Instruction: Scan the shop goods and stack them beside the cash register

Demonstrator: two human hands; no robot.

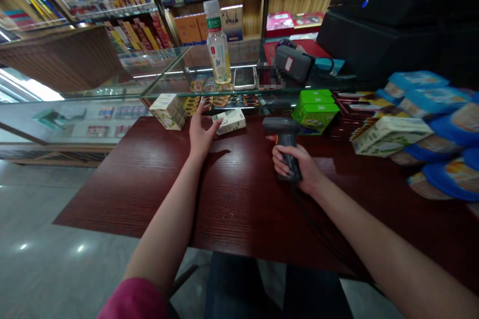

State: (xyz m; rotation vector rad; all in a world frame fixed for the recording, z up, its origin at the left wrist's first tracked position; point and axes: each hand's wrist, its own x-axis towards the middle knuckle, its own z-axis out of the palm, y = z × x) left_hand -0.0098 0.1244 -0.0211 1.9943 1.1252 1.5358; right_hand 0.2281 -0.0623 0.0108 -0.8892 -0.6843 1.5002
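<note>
My right hand point(297, 167) is closed round the grip of a black barcode scanner point(283, 132), whose head points away from me over the dark red wooden table point(232, 199). My left hand point(201, 132) is stretched forward with fingers spread, thumb touching a small white and green box point(230, 121) lying flat on the table. A second white and green box point(169, 110) stands to the left of that hand, near the table's far edge.
Green boxes point(315, 109) sit right of the scanner. Another white box point(389, 135) and several blue packets point(437, 124) are piled at the right. A glass counter point(175, 79) beyond holds a bottle point(218, 45) and a phone point(244, 78). A black machine point(392, 25) stands at the back right.
</note>
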